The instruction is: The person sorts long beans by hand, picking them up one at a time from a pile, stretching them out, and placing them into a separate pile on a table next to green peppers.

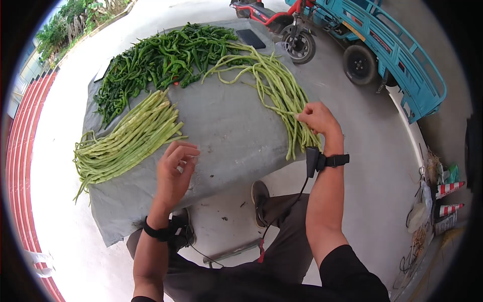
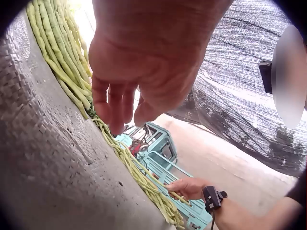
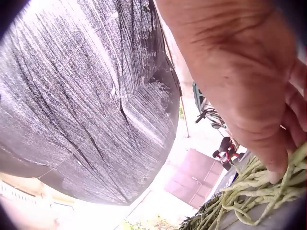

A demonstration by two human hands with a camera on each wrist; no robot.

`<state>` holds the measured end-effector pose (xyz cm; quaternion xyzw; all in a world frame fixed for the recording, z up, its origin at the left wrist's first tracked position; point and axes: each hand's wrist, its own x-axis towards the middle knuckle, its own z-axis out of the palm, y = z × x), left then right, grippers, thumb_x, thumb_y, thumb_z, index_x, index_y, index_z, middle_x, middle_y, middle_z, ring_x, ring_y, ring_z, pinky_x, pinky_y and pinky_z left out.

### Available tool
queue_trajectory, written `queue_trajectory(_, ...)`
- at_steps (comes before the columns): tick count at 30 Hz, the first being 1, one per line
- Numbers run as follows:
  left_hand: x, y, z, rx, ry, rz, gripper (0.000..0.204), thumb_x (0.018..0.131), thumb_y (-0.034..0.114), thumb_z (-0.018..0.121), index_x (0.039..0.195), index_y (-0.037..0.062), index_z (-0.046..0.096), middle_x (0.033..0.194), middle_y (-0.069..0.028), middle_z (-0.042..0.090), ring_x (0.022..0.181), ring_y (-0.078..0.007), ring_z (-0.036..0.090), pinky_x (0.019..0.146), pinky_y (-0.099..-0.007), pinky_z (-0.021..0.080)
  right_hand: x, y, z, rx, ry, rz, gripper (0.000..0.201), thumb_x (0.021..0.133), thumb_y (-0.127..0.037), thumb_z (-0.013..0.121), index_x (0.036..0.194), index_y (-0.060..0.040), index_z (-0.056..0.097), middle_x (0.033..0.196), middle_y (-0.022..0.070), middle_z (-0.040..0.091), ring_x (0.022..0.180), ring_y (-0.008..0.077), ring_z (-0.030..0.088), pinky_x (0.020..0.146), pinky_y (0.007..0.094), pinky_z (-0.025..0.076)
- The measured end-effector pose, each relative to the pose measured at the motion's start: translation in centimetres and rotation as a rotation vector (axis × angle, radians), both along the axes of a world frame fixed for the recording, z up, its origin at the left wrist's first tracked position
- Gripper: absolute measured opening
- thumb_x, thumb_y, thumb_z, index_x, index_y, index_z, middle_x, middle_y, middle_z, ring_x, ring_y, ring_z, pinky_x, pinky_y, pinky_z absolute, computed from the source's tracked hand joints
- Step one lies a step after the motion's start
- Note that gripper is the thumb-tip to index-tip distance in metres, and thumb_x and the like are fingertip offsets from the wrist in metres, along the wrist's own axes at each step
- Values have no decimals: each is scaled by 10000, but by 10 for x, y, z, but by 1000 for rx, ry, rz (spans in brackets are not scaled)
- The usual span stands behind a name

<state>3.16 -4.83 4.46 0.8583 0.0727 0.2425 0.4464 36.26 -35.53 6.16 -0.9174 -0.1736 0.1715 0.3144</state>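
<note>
The right hand (image 1: 320, 119) pinches a long green bean between thumb and fingers at the near right edge of a loose, spread pile of long beans (image 1: 282, 83). In the left wrist view, that pinched bean (image 2: 158, 181) runs back over the pile from the right hand (image 2: 189, 188). The left hand (image 1: 175, 173) hovers above the grey cloth (image 1: 226, 126), its fingers loosely bent with nothing in them. Beside it, to the left, lies a thick, aligned bundle of long beans (image 1: 131, 136). In the right wrist view, the thumb of the right hand (image 3: 249, 81) touches beans (image 3: 254, 184).
Green peppers (image 1: 171, 55) cover the far part of the cloth. A dark phone-like slab (image 1: 250, 39) lies at the far right corner. Behind are a red scooter (image 1: 274, 17) and a blue cargo tricycle (image 1: 397, 50). A metal bar (image 1: 234, 251) is low between the legs.
</note>
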Motion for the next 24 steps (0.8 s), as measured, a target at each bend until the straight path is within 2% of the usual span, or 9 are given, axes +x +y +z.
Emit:
queue_trajectory(2, -7, 2, 3, 8, -7, 33, 239, 911, -117, 678, 1087, 36, 735, 1179, -58, 722, 861, -144, 682, 718, -282, 548, -2, 4, 2, -38, 44, -17, 313, 954, -296, 818, 861, -39, 663, 719, 34, 649, 560, 129, 593, 473, 324, 472)
queue_trajectory(8, -12, 17, 12, -42, -32, 99, 210, 932, -104, 673, 1083, 32, 729, 1136, -64, 714, 859, -160, 692, 713, -283, 552, -4, 15, 4, -23, -86, -62, 317, 962, -303, 809, 880, -34, 663, 718, 37, 653, 568, 123, 602, 463, 314, 460)
queue_trajectory(10, -17, 24, 6, 28, -59, 107, 203, 942, -87, 678, 1097, 35, 728, 1119, -68, 711, 856, -173, 700, 709, -288, 557, -6, 21, 5, 26, -133, -22, 345, 895, -318, 833, 858, -4, 696, 683, 82, 679, 574, 196, 642, 540, 375, 513)
queue_trajectory(12, -24, 24, 5, -5, 40, 103, 183, 955, -36, 708, 1118, 46, 726, 1096, -88, 706, 871, -211, 726, 719, -320, 575, -2, 28, 0, 27, -209, 49, 331, 891, -293, 824, 852, 3, 681, 678, 86, 678, 589, 187, 641, 567, 375, 517)
queue_trajectory(14, -26, 22, 6, 14, 160, 75, 155, 946, 11, 732, 1094, 55, 737, 1049, -70, 708, 897, -202, 740, 747, -324, 568, -17, 45, 15, 38, -163, 31, 319, 894, -265, 819, 849, 10, 664, 681, 83, 674, 616, 178, 635, 603, 372, 517)
queue_trajectory(17, -29, 22, -3, 130, 213, -19, 178, 939, 51, 748, 1113, 66, 715, 1054, -86, 706, 912, -259, 754, 764, -383, 583, -21, 58, 14, 70, -209, 114, 290, 908, -237, 805, 860, 6, 654, 708, 73, 675, 640, 168, 631, 630, 369, 514)
queue_trajectory(20, -33, 23, -5, 274, 180, 26, 206, 933, 70, 754, 1131, 82, 696, 1048, -96, 694, 954, -321, 739, 801, -444, 582, -21, 67, 5, 124, -160, 217, 253, 909, -212, 802, 890, -3, 660, 734, 60, 663, 656, 158, 618, 630, 361, 503)
queue_trajectory(24, -38, 32, -8, 438, 174, 141, 219, 931, 86, 749, 1142, 97, 689, 1080, -102, 670, 1033, -360, 689, 856, -472, 566, -30, 81, 7, 131, -163, 324, 216, 906, -171, 800, 949, -16, 655, 738, 50, 615, 673, 150, 606, 648, 350, 503)
